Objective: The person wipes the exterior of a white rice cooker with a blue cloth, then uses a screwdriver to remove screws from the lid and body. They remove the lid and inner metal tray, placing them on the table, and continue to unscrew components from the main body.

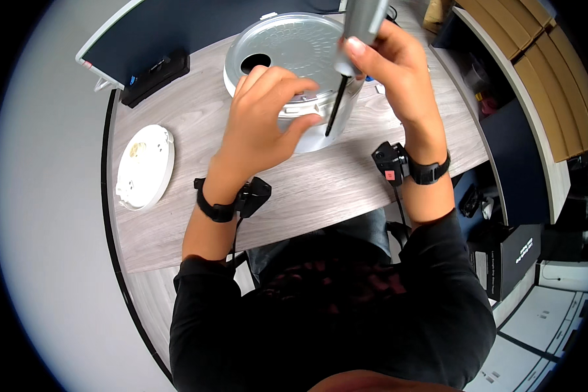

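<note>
A round white appliance with a grey see-through lid (pixel 307 42) stands at the far middle of the desk. Its top has a dark round hole at the left. My left hand (pixel 261 121) is at its near rim, thumb and index finger apart on either side of a white latch-like part (pixel 304 109). Whether those fingertips touch it I cannot tell. In my right hand (pixel 395 65) is a grey-handled screwdriver (pixel 359 32), tilted, its long black shaft pointing down. The tip shows in front of the appliance's near side; contact cannot be made out.
A round white cover (pixel 153 170) with brownish marks lies on the desk (pixel 294 196) at the left. Behind it, by the dark partition, sits a black case (pixel 155 80). Shelving with cardboard boxes (pixel 549 91) borders the right side, and a black box (pixel 506 261) stands below.
</note>
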Demonstrator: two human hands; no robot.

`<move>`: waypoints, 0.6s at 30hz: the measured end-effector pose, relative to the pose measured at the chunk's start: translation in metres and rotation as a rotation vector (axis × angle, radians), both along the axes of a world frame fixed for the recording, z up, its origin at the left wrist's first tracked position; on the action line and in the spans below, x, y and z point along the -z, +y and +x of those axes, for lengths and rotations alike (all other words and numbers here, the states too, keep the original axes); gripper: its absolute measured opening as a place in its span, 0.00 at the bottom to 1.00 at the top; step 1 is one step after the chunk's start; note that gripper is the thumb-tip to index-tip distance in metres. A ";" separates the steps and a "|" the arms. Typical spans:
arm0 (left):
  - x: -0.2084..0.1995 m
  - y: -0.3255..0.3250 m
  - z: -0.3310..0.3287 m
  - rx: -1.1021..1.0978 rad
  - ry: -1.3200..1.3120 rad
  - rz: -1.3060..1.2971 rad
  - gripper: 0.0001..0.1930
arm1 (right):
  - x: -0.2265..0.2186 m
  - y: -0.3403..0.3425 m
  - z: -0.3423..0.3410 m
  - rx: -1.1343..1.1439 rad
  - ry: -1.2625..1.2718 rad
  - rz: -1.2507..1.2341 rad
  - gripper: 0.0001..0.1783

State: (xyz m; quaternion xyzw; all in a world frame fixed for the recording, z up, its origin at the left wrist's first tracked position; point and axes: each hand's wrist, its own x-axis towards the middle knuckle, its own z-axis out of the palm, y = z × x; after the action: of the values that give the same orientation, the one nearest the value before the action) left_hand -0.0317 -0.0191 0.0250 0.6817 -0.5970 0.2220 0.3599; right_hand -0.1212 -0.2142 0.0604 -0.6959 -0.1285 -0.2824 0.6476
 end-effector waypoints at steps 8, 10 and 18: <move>-0.017 -0.001 0.001 0.139 0.362 0.001 0.11 | -0.028 0.004 0.029 -0.105 -0.007 0.062 0.09; -0.018 -0.004 0.002 0.145 0.391 0.000 0.11 | -0.031 0.008 0.036 -0.121 -0.062 0.086 0.07; -0.011 -0.010 0.005 0.118 0.449 -0.072 0.09 | -0.047 0.020 0.038 -0.049 -0.051 0.013 0.09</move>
State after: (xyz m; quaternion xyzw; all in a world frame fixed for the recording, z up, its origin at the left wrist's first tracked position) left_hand -0.0269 -0.0288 0.0362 0.6647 -0.5324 0.0643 0.5201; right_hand -0.0827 -0.1944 0.1070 -0.6810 -0.1601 -0.2850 0.6552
